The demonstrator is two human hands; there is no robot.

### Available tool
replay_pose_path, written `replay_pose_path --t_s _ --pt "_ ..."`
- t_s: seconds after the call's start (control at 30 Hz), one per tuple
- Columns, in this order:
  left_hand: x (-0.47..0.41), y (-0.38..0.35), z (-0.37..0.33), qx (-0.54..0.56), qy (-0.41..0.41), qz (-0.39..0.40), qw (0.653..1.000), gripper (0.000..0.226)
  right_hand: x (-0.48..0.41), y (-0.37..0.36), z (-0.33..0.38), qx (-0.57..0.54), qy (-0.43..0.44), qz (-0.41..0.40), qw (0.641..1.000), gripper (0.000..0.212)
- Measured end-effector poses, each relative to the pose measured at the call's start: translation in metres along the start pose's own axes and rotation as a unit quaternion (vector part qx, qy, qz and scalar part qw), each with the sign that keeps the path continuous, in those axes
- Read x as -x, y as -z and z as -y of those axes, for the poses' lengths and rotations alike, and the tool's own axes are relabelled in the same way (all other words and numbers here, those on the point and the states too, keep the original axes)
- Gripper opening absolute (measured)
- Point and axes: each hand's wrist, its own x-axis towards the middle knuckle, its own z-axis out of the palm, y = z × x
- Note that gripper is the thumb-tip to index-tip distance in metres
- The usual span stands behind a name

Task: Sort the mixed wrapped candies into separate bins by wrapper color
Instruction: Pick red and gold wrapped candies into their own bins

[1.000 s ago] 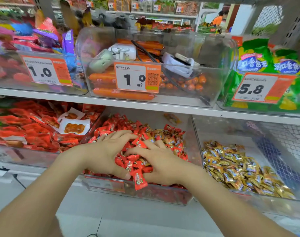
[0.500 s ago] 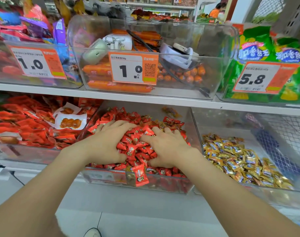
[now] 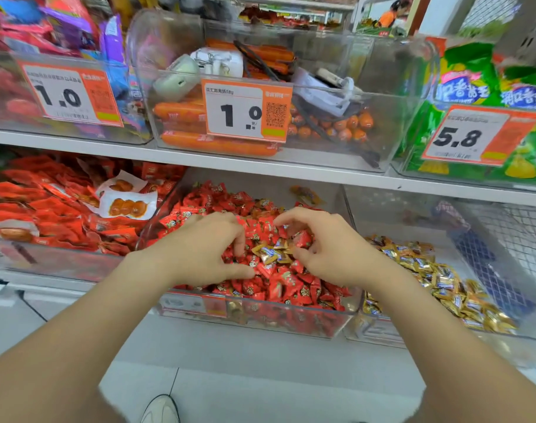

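Left hand (image 3: 204,250), right hand (image 3: 332,250) (both half-curled) touch red candies (image 3: 280,285), flanking gold candies (image 3: 268,253).

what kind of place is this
Most likely a shop's snack aisle: printed price tags reading 1.0 and 5.8 are clipped to clear bins on white shelves, and red wrapped candies and gold wrapped candies lie loose in bulk.

The left price tag (image 3: 69,94) at upper left reads "1.0"; its small print is blurred. The centre tag (image 3: 245,111) on the clear bin reads "1.0", with a Chinese line ending "58g" and a QR code (image 3: 276,113). The right tag (image 3: 474,137) reads "5.8". The green bags (image 3: 465,90) carry blurred Chinese lettering.
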Motion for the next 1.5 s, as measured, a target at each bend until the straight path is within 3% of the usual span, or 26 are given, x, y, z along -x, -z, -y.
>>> replay_pose_path --t_s 0.1,0.17,0.27,0.4,0.47,0.53,0.6,0.67,0.8,0.93,1.03,1.13,1.27,1.4,1.5 --pt "-0.005 -0.003 -0.003 -0.049 -0.01 -0.036 0.998 0.019 0.0 0.0 -0.002 -0.038 -0.021 -0.017 0.999 0.056" --pt "-0.008 -0.002 -0.007 -0.027 -0.049 -0.053 0.997 0.029 -0.001 -0.002 -0.003 -0.035 -0.025 -0.037 0.998 0.059" --pt "-0.004 0.0 -0.01 0.074 -0.043 0.024 0.996 0.033 0.0 -0.003 -0.003 0.079 -0.021 -0.065 0.995 0.054" --pt "0.001 0.0 -0.01 0.09 -0.021 0.12 0.988 0.02 -0.003 -0.005 0.0 0.239 -0.023 -0.045 0.97 0.052" --pt "-0.001 0.001 -0.008 0.077 -0.008 0.132 0.988 0.021 -0.009 -0.009 0.003 0.168 0.004 -0.069 0.983 0.045" --pt "-0.006 0.0 -0.007 0.051 0.003 0.146 0.988 0.023 -0.014 -0.013 0.004 0.049 0.006 -0.043 0.998 0.038" --pt "-0.01 -0.003 -0.009 0.005 0.006 0.149 0.989 0.029 -0.015 -0.018 0.005 0.033 0.01 0.049 0.998 0.045" --pt "-0.012 -0.004 -0.014 -0.042 0.007 0.143 0.989 0.039 -0.017 -0.023 0.0 0.062 0.023 0.092 0.994 0.057" --pt "-0.011 -0.008 -0.016 -0.083 0.0 0.077 0.994 0.059 -0.026 -0.024 -0.002 0.071 0.041 0.051 0.995 0.052" --pt "-0.014 0.001 -0.013 -0.094 0.007 -0.054 0.994 0.044 -0.027 -0.014 -0.006 0.014 -0.028 -0.003 1.0 0.04" --pt "-0.016 0.005 -0.011 0.042 -0.007 -0.115 0.992 0.053 -0.023 -0.009 -0.008 -0.007 -0.043 -0.028 0.999 0.04" --pt "-0.015 0.002 -0.018 0.144 -0.055 -0.054 0.987 0.046 -0.02 -0.005 -0.006 -0.1 -0.073 -0.047 0.991 0.034" --pt "-0.019 -0.008 -0.027 0.078 -0.087 0.048 0.992 0.044 -0.016 -0.002 -0.004 -0.206 -0.137 -0.067 0.967 0.035" --pt "-0.024 -0.014 -0.028 0.05 -0.091 0.043 0.994 0.018 -0.017 -0.001 0.005 -0.318 -0.204 -0.09 0.922 0.037" --pt "-0.022 -0.016 -0.024 0.058 -0.094 0.024 0.994 0.02 -0.018 0.003 0.012 -0.334 -0.254 -0.102 0.902 0.025"
